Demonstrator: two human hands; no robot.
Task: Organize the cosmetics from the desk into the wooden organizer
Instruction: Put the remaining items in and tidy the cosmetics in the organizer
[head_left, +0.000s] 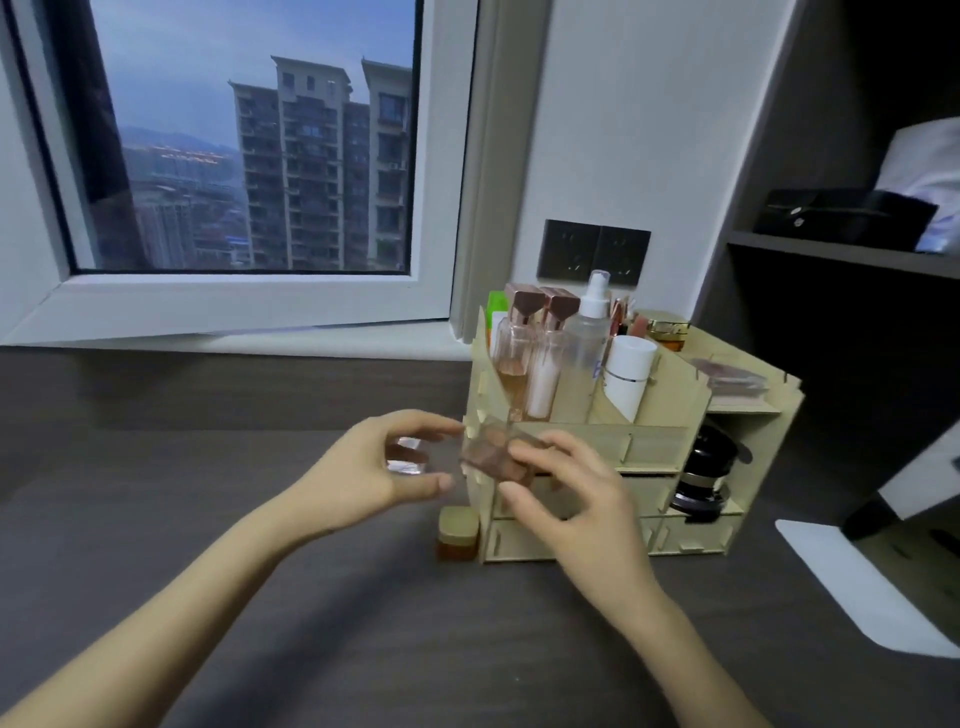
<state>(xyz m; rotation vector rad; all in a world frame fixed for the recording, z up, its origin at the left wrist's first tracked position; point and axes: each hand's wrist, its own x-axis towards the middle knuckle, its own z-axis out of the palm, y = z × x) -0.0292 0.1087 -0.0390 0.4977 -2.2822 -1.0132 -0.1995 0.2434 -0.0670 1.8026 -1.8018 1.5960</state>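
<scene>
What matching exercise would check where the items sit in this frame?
Things:
1. palette
2. clear piece
3. amber jar
4. spray bottle

Places:
A. upright in the organizer's top
B. on the desk, beside the organizer's base
C. held in the left hand
D. pinched in the right hand

Pairs: 1-D, 2-C, 3-B, 4-A.
</scene>
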